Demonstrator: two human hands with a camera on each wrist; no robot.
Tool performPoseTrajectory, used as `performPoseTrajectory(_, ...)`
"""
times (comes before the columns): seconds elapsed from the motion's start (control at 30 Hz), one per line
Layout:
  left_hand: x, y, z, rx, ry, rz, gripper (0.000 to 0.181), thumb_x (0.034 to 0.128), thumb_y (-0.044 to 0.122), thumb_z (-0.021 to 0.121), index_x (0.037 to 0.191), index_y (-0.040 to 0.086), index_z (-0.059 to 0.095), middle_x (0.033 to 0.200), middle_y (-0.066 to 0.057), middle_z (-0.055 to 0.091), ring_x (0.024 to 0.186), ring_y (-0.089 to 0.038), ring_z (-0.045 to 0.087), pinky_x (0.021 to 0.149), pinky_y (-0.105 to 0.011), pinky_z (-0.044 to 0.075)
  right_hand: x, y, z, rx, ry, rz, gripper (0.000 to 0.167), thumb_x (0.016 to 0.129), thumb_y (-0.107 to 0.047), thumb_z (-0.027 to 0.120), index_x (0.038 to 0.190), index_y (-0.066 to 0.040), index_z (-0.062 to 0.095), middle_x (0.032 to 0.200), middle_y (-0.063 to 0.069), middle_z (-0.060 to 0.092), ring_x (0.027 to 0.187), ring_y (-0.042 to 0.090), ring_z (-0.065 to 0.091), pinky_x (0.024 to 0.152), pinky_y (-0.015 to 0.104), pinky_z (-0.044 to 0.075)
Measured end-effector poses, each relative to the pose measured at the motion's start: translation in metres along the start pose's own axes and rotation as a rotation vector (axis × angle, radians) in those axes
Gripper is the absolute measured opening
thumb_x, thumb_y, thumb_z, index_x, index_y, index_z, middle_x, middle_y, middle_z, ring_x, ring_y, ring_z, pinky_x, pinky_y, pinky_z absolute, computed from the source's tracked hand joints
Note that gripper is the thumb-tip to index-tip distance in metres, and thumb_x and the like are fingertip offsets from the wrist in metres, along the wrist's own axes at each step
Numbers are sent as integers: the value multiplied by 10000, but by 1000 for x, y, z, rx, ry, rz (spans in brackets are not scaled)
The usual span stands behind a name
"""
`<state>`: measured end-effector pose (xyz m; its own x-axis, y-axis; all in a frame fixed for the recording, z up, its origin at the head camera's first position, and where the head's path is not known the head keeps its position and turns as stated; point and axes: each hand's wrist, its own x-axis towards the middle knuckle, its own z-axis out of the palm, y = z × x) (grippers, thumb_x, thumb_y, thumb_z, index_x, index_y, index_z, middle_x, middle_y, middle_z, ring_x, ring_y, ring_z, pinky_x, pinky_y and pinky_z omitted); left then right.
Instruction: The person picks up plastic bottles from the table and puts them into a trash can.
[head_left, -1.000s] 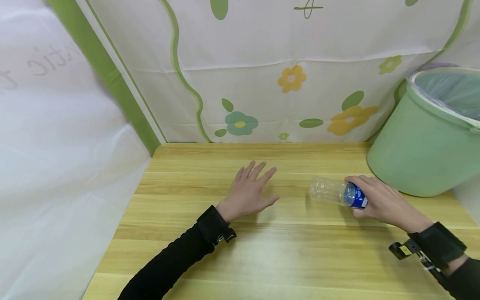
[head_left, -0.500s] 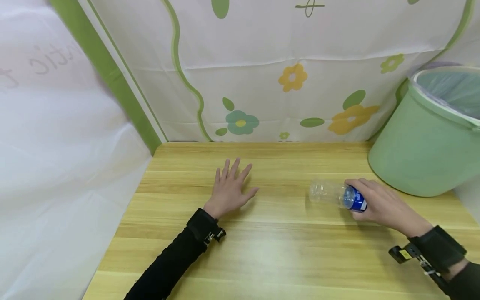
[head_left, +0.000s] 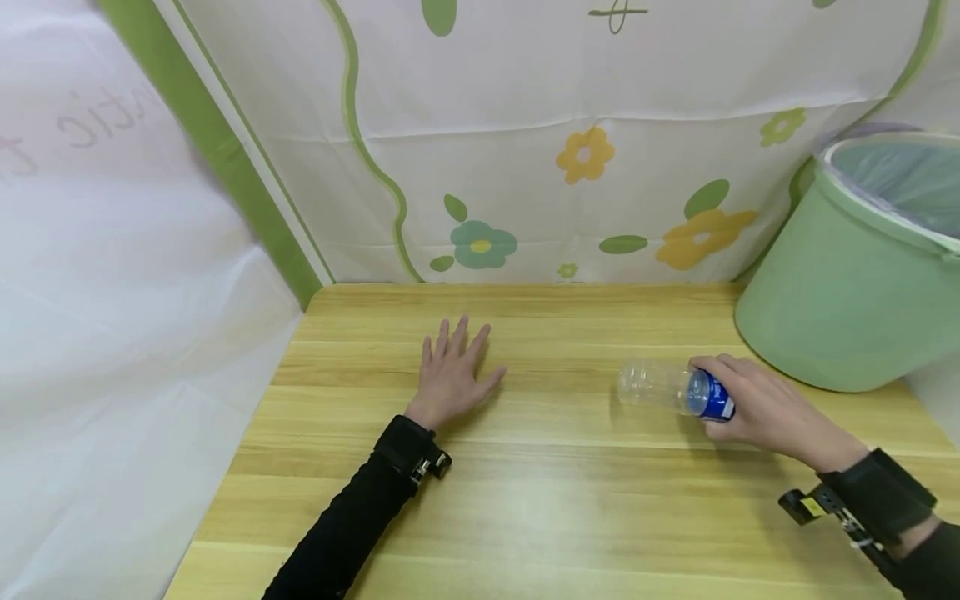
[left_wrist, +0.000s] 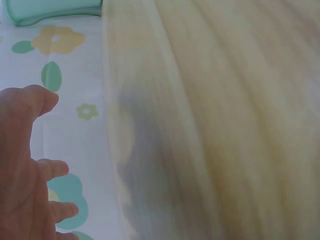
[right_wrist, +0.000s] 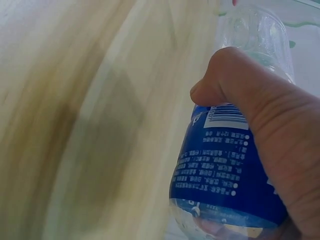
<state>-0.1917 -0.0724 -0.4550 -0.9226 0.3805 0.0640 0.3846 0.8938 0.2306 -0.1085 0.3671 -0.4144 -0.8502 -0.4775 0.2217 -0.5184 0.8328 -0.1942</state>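
Observation:
A clear plastic bottle (head_left: 652,384) with a blue label (right_wrist: 220,165) lies sideways over the right part of the wooden table. My right hand (head_left: 772,408) grips it round the label, and in the right wrist view the thumb (right_wrist: 225,75) presses across its near side. Part of the label is covered by the hand. My left hand (head_left: 453,375) is spread palm down over the table left of centre, its fingers straight and apart, holding nothing. In the left wrist view that hand (left_wrist: 25,165) shows at the left edge, with a shadow on the wood.
A green bin (head_left: 847,283) with a clear liner stands at the table's back right, just beyond my right hand. Behind the wooden table (head_left: 570,517) hangs a white flowered cloth (head_left: 525,92). Another white cloth (head_left: 127,333) hangs along the left side.
My left hand has moved to the left, away from the bottle, and slowed in the last half second. The right hand and bottle have stayed almost in place.

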Motion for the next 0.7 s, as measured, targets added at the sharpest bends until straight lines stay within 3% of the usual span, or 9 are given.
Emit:
performPoseTrajectory(0.23,-2,-4,2,-21,-7,-7,762,1008,672,400,1632,255,268,1679,-149,110,1513,-427,32,1172,-639,48,8,4,-40,-52,-9,12,826,622,-203,938,1329,-30,546,1074,168,622,829,285,625,562,389,512)
performPoseTrajectory(0.53,-6,-7,2,-37,-13,2,760,1011,664,407,1626,231,296,1671,-161,143,1509,-437,56,1174,-636,53,30,11,-130,-194,22,23,915,518,-170,966,1298,43,537,1009,236,648,768,363,642,534,473,535)
performPoseTrajectory(0.63,-8,-8,0,-41,-22,-6,755,1014,658,407,1627,234,290,1673,-156,134,1512,-429,43,1176,-631,45,36,19,-160,-209,73,-7,973,468,-100,957,1313,92,514,1029,294,621,804,448,628,593,593,539)
performPoseTrajectory(0.67,-9,-9,-1,-40,-24,-8,755,1014,657,406,1627,232,289,1673,-157,132,1511,-430,44,1175,-633,48,38,24,-168,-200,106,-28,985,449,-79,948,1311,107,511,1037,315,606,830,471,614,692,541,564)
performPoseTrajectory(0.7,-9,-9,-2,-43,-25,-9,755,1015,657,405,1627,230,289,1673,-158,130,1511,-432,46,1174,-635,51,40,29,-176,-184,147,-50,995,419,-69,942,1300,119,517,1032,327,596,876,389,619,782,460,565)
